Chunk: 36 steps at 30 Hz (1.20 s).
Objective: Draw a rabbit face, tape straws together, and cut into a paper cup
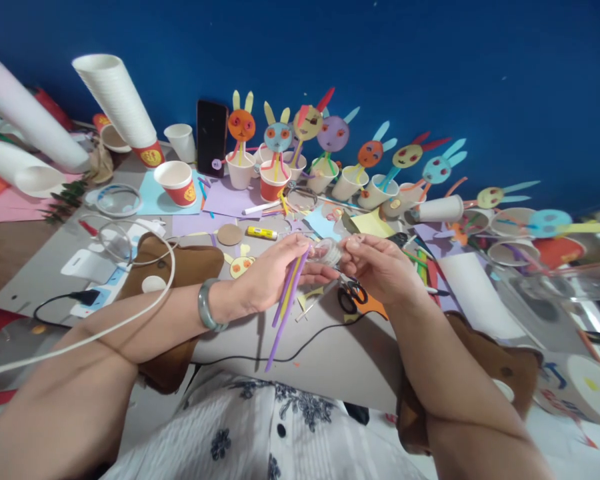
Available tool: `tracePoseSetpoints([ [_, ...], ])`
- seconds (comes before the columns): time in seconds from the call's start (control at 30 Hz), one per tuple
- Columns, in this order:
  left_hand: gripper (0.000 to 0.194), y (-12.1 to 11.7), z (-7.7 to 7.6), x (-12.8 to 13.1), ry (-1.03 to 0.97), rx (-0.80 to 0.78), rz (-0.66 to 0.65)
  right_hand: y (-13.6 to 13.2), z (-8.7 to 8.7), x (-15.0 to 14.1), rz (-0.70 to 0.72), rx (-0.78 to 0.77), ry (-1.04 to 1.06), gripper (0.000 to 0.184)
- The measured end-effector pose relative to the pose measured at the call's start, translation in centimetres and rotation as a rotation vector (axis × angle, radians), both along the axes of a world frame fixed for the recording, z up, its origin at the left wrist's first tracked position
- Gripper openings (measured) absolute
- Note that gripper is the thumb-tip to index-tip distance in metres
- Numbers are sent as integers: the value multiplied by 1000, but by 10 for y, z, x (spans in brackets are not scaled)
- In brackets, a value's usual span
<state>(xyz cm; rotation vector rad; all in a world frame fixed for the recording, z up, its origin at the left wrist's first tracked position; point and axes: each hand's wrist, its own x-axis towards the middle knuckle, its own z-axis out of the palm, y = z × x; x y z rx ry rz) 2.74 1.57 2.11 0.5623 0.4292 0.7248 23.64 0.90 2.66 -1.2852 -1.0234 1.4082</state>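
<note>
My left hand [275, 273] is closed round several thin paper strips [287, 300], purple and yellow, that hang down toward me. Its fingertips also steady a small roll of clear tape [327, 252]. My right hand [380, 267] pinches the other side of that tape roll, fingers curled. Both hands meet over the grey table [330, 353], just above black-handled scissors [351, 293]. A green bangle sits on my left wrist.
A row of paper-cup rabbits [333, 150] with coloured faces lines the back against the blue wall. Stacked white cups [120, 107], a black phone [211, 137], a glue stick [261, 233], coloured paper, cables and brown cushions surround the work spot.
</note>
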Motion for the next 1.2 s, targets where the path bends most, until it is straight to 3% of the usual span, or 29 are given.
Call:
tracePoseSetpoints([
  [0.2,15,2,0,-2,-21,-54,-29,-3,-2,9,30,297,-246,24],
  [0.43,15,4,2,-2,-28,-99,-44,-3,4,9,57,380,-315,10],
  [0.57,17,3,1,-1,-19,-47,-15,-7,6,4,31,427,-391,11],
  [0.73,26,0,-1,-2,36,97,-7,-5,-7,-1,-89,352,-364,32],
  [0.9,29,-1,-2,-4,74,217,5,4,-19,0,22,121,-143,53],
  [1.03,29,-1,-2,-4,96,265,10,1,-16,-1,108,43,-70,51],
  [1.2,28,0,-3,-4,87,283,6,-9,-6,-4,29,122,-23,42],
])
